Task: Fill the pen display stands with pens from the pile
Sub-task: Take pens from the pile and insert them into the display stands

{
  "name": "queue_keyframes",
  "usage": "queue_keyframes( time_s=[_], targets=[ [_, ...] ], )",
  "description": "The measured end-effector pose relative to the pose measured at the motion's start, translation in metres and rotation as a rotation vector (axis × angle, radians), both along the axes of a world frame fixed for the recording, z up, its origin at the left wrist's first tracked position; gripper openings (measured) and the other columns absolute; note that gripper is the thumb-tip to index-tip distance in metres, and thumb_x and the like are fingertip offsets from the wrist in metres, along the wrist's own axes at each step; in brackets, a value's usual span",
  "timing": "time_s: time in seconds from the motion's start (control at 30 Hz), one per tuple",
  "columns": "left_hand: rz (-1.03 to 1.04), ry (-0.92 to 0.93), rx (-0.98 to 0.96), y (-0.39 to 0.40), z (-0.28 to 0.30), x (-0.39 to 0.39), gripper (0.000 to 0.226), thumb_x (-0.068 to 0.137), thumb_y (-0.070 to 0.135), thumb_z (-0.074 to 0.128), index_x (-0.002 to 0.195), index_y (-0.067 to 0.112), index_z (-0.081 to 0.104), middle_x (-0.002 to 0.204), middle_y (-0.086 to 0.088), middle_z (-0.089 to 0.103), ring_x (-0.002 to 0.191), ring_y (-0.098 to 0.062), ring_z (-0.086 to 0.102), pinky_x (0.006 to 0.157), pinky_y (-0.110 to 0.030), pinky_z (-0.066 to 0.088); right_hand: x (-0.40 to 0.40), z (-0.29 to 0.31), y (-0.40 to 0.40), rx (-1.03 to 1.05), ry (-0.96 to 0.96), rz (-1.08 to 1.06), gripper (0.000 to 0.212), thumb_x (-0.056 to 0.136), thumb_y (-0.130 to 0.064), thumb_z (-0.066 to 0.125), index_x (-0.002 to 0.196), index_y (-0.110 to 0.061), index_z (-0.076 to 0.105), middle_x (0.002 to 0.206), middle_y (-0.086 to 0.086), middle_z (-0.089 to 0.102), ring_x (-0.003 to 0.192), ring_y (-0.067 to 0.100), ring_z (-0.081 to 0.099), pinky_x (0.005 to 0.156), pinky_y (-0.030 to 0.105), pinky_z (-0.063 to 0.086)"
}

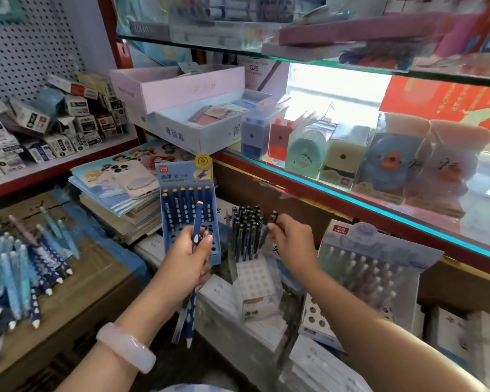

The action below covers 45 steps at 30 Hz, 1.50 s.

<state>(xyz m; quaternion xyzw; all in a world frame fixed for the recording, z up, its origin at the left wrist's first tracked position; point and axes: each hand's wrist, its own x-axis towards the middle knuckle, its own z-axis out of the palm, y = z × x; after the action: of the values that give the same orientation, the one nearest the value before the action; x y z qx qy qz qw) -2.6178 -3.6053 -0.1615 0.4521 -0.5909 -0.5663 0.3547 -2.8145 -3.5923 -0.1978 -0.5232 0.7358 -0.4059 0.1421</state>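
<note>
Three display stands sit in a row: a grey one (379, 267) at right, a blue stand (188, 219) with six pens in its back row, and a clear stand (252, 275) of black pens. The pile (23, 267) lies left, partly cut off. The left hand (188, 258) grips a blue pen (195, 241) and a blurred second one; the right hand (290, 239) pinches a black pen (269, 224).
</note>
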Motion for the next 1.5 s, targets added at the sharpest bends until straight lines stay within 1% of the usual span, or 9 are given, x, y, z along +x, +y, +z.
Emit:
queue_keyframes(
  time_s=[0.23, 0.57, 0.77, 0.83, 0.93, 1.03, 1.2, 1.33, 1.5],
  targets=[
    [0.064, 0.101, 0.065, 0.0, -0.005, -0.003, 0.014, 0.099, 0.018, 0.037, 0.095, 0.01, 0.048, 0.064, -0.001, 0.042, 0.04, -0.003, 0.039, 0.036, -0.017, 0.032, -0.001, -0.001, -0.005, 0.045, 0.066, -0.009, 0.017, 0.096, -0.022, 0.05, 0.088, -0.009, 0.058, 0.08, 0.005, 0.064, 0.075, 0.019, 0.061, 0.069, 0.037, 0.051],
    [0.057, 0.204, 0.121, 0.005, 0.0, -0.007, 0.014, 0.1, 0.013, 0.036, 0.095, 0.006, 0.047, 0.068, -0.006, 0.055, 0.044, -0.005, 0.044, 0.04, -0.017, 0.036, 0.003, -0.019, -0.009, 0.145, 0.231, -0.042, 0.02, 0.09, -0.029, 0.06, 0.102, -0.014, 0.068, 0.093, -0.005, 0.043, 0.091, 0.01, 0.04, 0.072, 0.022, 0.033],
    [0.065, 0.267, 0.158, 0.008, 0.004, -0.009, 0.015, 0.099, 0.009, 0.036, 0.097, 0.007, 0.051, 0.069, -0.006, 0.057, 0.049, -0.008, 0.043, 0.043, -0.017, 0.037, 0.015, -0.002, 0.003, -0.002, 0.046, -0.141, 0.025, 0.088, -0.03, 0.063, 0.11, -0.019, 0.063, 0.101, -0.006, 0.046, 0.086, 0.005, 0.046, 0.068, 0.013, 0.037],
    [0.06, 0.242, 0.146, 0.009, 0.003, -0.01, 0.018, 0.099, 0.008, 0.036, 0.096, 0.009, 0.053, 0.071, -0.005, 0.059, 0.053, -0.01, 0.044, 0.047, -0.019, 0.037, 0.028, 0.01, 0.01, -0.029, -0.091, -0.015, 0.014, 0.09, -0.032, 0.059, 0.097, -0.022, 0.064, 0.09, -0.009, 0.054, 0.076, 0.001, 0.05, 0.064, 0.012, 0.037],
    [0.053, 0.161, 0.151, 0.011, 0.0, -0.013, 0.019, 0.099, 0.01, 0.036, 0.097, 0.013, 0.055, 0.073, -0.003, 0.059, 0.06, -0.012, 0.047, 0.054, -0.024, 0.038, 0.05, 0.024, 0.016, 0.107, -0.435, 0.265, 0.022, 0.092, -0.036, 0.054, 0.091, -0.02, 0.069, 0.074, -0.01, 0.064, 0.064, -0.001, 0.056, 0.059, 0.016, 0.044],
    [0.067, -0.009, 0.081, 0.01, -0.002, -0.014, 0.015, 0.1, 0.017, 0.038, 0.106, 0.017, 0.052, 0.076, -0.001, 0.054, 0.067, -0.012, 0.049, 0.06, -0.024, 0.038, 0.06, 0.027, 0.018, 0.146, -0.619, 0.28, 0.022, 0.092, -0.03, 0.057, 0.092, -0.013, 0.071, 0.072, -0.009, 0.066, 0.063, -0.003, 0.056, 0.057, 0.014, 0.045],
    [0.003, -0.279, -0.115, 0.011, -0.005, -0.011, 0.016, 0.098, 0.022, 0.042, 0.113, 0.019, 0.04, 0.093, 0.002, 0.054, 0.084, -0.01, 0.052, 0.068, -0.024, 0.039, 0.06, 0.029, 0.02, 0.183, -0.693, 0.313, 0.015, 0.092, -0.023, 0.059, 0.09, -0.013, 0.07, 0.072, -0.002, 0.061, 0.064, 0.002, 0.054, 0.057, 0.013, 0.044],
    [-0.043, -0.216, -0.079, 0.012, -0.005, -0.011, 0.012, 0.099, 0.023, 0.039, 0.102, 0.017, 0.048, 0.087, -0.001, 0.063, 0.072, -0.008, 0.056, 0.061, -0.021, 0.044, 0.053, 0.036, 0.023, 0.079, -0.737, 0.229, 0.014, 0.094, -0.018, 0.054, 0.093, -0.01, 0.065, 0.077, 0.001, 0.061, 0.066, 0.004, 0.056, 0.059, 0.015, 0.047],
    [0.2, -0.074, 0.067, 0.008, -0.006, -0.003, 0.015, 0.1, 0.023, 0.034, 0.104, 0.012, 0.044, 0.083, -0.011, 0.06, 0.05, -0.018, 0.054, 0.047, -0.026, 0.051, 0.016, 0.047, 0.02, -0.218, -0.629, -0.079, 0.009, 0.097, -0.016, 0.045, 0.095, -0.014, 0.053, 0.084, 0.004, 0.062, 0.066, 0.007, 0.061, 0.06, 0.017, 0.053]
  ],
)
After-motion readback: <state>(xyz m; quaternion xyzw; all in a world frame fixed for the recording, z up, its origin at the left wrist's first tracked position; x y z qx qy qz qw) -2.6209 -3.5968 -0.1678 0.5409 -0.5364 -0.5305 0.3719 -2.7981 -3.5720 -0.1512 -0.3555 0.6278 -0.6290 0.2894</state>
